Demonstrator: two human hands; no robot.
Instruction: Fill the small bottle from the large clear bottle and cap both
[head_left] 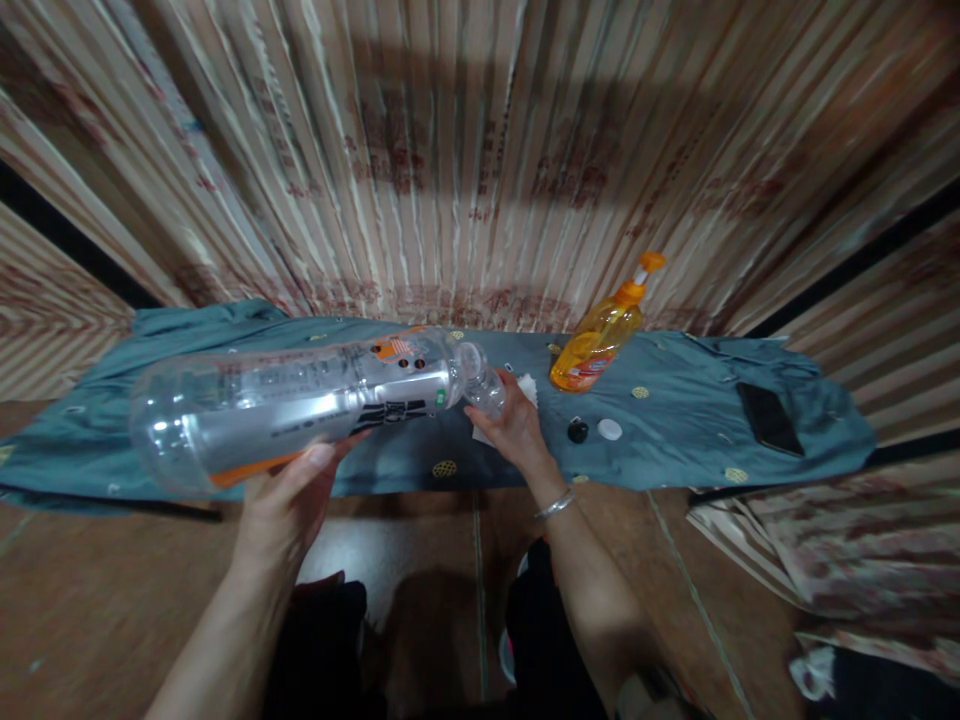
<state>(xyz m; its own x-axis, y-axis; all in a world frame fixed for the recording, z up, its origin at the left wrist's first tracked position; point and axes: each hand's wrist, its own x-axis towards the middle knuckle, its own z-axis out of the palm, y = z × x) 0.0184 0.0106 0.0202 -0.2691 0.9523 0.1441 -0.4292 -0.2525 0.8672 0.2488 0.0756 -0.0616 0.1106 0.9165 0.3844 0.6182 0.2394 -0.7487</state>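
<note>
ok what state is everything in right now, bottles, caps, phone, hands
large clear bottle: held tipped over, contents unclear
small clear bottle: held at the large one's neck
pump bottle: standing, pump on, amber liquid inside
black cap: loose on the cloth
white cap: loose
phone: lying flat, unlit
left hand: gripping
right hand: gripping

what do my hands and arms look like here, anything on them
Both the left hand and the right hand are ungloved, with bare forearms. A thin silvery bangle circles the right wrist; nothing shows on the left one. Whether a sleeve starts higher up is unclear.
</note>
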